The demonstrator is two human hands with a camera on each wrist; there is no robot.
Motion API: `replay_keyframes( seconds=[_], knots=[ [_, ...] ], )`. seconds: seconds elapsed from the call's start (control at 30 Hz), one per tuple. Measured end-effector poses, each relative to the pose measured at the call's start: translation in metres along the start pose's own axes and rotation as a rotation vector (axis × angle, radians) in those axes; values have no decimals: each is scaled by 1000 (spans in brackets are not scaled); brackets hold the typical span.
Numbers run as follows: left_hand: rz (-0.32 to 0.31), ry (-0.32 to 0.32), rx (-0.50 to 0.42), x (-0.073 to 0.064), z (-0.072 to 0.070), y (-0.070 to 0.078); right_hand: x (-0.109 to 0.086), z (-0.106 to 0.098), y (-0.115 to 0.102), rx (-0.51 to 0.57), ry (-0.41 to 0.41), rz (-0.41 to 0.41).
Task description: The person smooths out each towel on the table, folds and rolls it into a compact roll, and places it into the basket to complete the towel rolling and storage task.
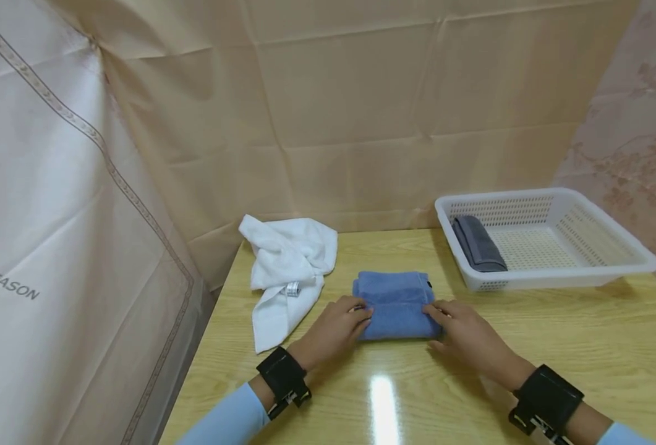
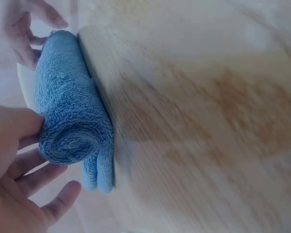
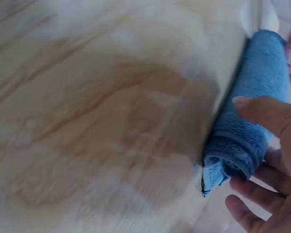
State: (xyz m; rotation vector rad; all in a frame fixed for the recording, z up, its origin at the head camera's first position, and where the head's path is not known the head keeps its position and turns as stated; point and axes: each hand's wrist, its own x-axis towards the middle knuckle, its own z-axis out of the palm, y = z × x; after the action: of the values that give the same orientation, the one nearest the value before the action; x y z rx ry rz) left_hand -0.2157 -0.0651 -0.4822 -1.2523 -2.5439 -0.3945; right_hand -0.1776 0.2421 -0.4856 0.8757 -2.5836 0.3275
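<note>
A blue towel (image 1: 397,318) lies in the middle of the table, its near part rolled up and its far part flat and folded. At the left end, my left hand (image 1: 336,327) grips the roll; the left wrist view shows the thumb against the spiral end (image 2: 70,143) and fingers behind it. My right hand (image 1: 467,337) grips the other end. In the right wrist view its thumb (image 3: 262,111) lies across the roll (image 3: 262,73), with fingers around the far side.
Left of the blue towel lies a crumpled white towel (image 1: 291,259) with a small tag. A white plastic basket (image 1: 561,279) stands at the back right, holding a rolled grey towel (image 1: 478,244) along its left wall. Beige cloth (image 1: 350,111) hangs behind the wooden table (image 1: 528,321).
</note>
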Motion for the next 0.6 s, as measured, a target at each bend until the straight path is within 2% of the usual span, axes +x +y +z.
replay_keyframes(
  seconds=[0.07,0.17,0.3,0.43,0.53,0.6],
  knots=[
    [23,-10,55,-1,0,2,-3,2,2,-44,-24,-20],
    [38,-58,113,-1,-1,3,-5,5,5,-57,-43,-25],
    [47,-94,133,1,-3,4,-5,8,6,-47,-19,-70],
    [38,-97,101,2,-7,5,-4,9,4,-25,32,-123],
    [21,-75,51,2,-4,4,-3,11,2,30,49,-104],
    [7,-58,6,3,-3,3,-3,11,1,85,27,-67]
  ],
)
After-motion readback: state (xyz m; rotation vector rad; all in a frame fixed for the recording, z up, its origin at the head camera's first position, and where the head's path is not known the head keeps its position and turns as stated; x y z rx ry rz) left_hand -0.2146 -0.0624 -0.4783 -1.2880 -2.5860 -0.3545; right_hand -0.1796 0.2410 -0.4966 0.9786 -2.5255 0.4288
